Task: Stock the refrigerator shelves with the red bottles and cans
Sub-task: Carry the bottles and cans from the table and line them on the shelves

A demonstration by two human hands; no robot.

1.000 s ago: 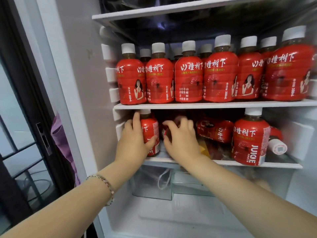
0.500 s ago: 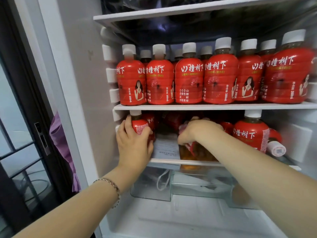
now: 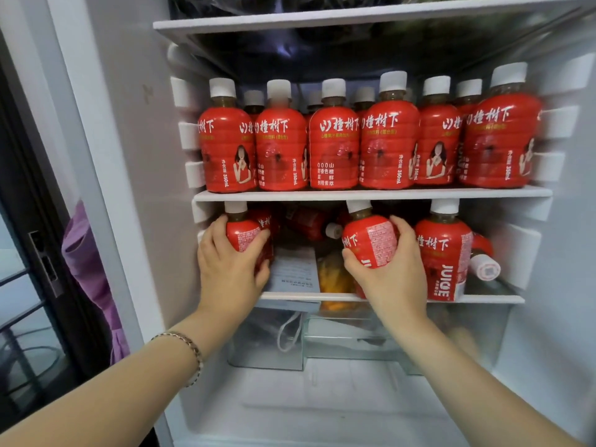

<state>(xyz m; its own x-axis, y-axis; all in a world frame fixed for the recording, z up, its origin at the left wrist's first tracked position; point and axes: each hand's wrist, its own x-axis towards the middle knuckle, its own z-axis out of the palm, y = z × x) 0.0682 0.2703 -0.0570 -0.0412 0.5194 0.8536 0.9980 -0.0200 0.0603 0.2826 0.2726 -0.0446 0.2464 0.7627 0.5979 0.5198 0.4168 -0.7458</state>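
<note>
Red bottle grasped mid-body in left hand; second bottle likewise in right hand, both at lower shelf. Judged full, weighty, glossy sleeve slippery: grip at waist, not cap

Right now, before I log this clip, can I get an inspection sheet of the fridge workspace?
Surface: lower shelf partly stocked; upper shelf packed across.
Job's things: red bottles upright in a row above; upright bottle at lower right, lying bottles behind.
Clutter: paper sheet, yellow-orange item on lower shelf.
Hands: left hand grips left bottle; right hand grips middle bottle.
Cables: nothing seen.
Surroundings: purple cloth left of fridge.
</note>
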